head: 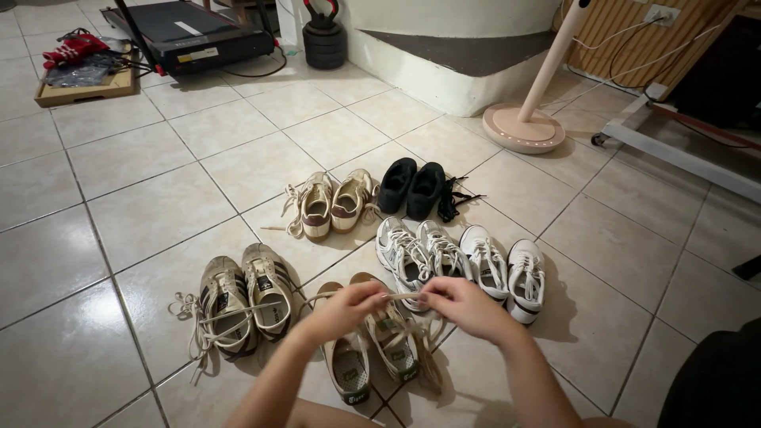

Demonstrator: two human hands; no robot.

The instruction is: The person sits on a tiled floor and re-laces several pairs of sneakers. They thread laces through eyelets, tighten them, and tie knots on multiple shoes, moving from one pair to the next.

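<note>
Both hands work just above the green-heeled shoes (372, 353) on the tiled floor (158, 206), the left hand (349, 307) and right hand (464, 305) each pinched on a beige lace (403, 296) stretched taut between them. Its long axis runs from nine to three o'clock. Those shoes lie directly beneath, toes toward twelve, about equally near either hand. White sneakers (507, 269) sit at one o'clock.

Left hand (346, 307) bare, no ring or watch visible, right hand (468, 305) bare likewise, both forearms uncovered to the frame edge, no sleeves in view, no gloves, dark black garment (717, 380) at lower right, likely shorts, detail unclear
</note>
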